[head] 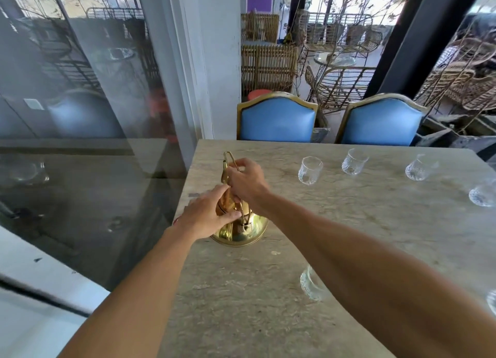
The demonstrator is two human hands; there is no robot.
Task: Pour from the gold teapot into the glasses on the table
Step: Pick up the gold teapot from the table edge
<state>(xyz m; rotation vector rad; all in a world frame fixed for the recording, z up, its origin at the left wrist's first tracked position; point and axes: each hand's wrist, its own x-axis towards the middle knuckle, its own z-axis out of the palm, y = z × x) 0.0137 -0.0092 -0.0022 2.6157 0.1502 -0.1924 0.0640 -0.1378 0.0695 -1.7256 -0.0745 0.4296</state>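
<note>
Teapot [241, 231] — glasses [310, 170] right, chairs [277, 119] beyond.

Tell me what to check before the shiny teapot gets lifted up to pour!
1. Right hand gripping the handle: ok.
2. Left hand holding the gold teapot steady: ok.
3. Teapot base resting on the table: ok.
4. Closest far glass upright, with room around it: ok.
5. Near glass out of the right forearm's way: not ok, the forearm passes right over it.
6. Lid closed: cannot tell, the hands hide it.
</note>
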